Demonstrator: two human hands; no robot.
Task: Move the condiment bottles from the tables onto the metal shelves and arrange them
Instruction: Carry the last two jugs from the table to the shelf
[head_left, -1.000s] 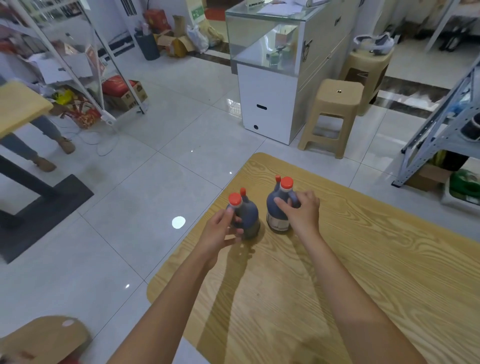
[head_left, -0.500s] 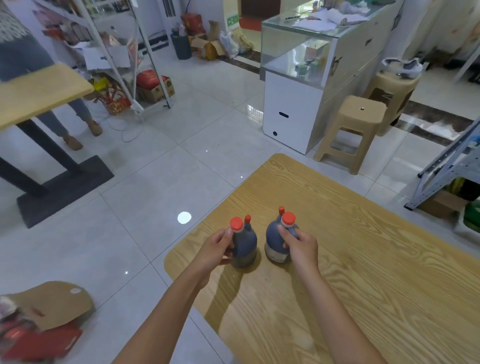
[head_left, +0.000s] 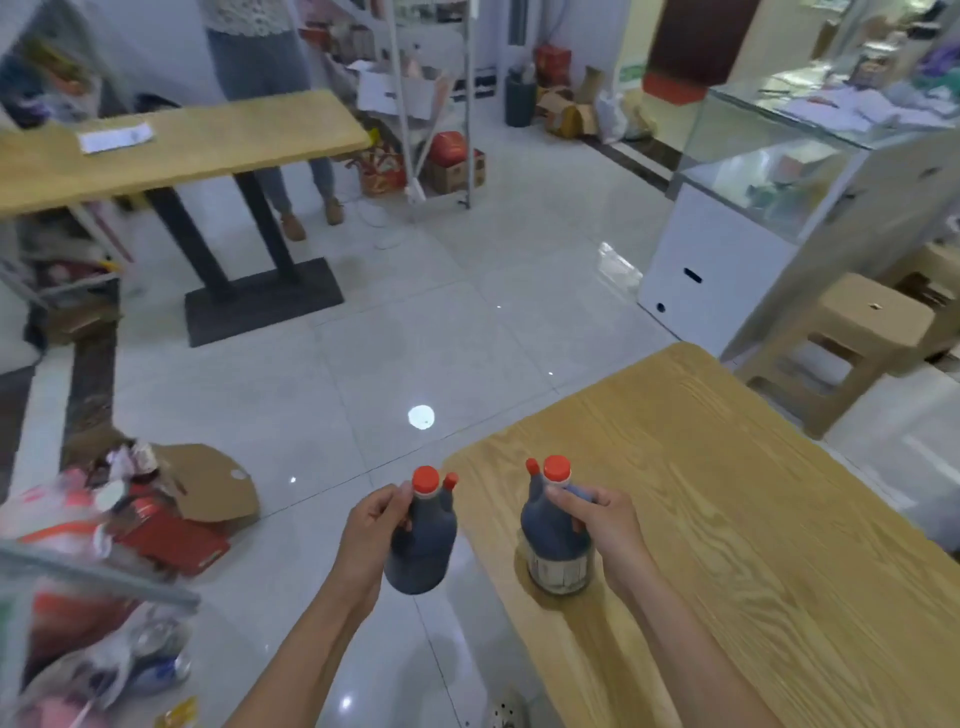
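Observation:
Two dark sauce bottles with red caps are in my hands. My left hand (head_left: 371, 540) grips the left bottle (head_left: 423, 545) by its handle; it hangs in the air past the table's left edge, over the floor. My right hand (head_left: 605, 527) is closed on the neck and handle of the right bottle (head_left: 553, 551), whose labelled base is at the surface of the wooden table (head_left: 753, 519) near its left edge. A metal shelf frame (head_left: 415, 104) stands at the far middle, and a blurred shelf edge (head_left: 98, 577) crosses the lower left.
A second wooden table (head_left: 171, 148) on a black pedestal stands at the far left, with a person (head_left: 270, 67) behind it. A cardboard flap and red packaging (head_left: 171, 514) lie on the floor at left. A glass counter (head_left: 779, 171) and tan stools (head_left: 857, 338) are at right.
The view has swung left. My left hand has lifted its bottle off the table and carried it out over the floor. The right bottle stays by the table's edge in my right hand.

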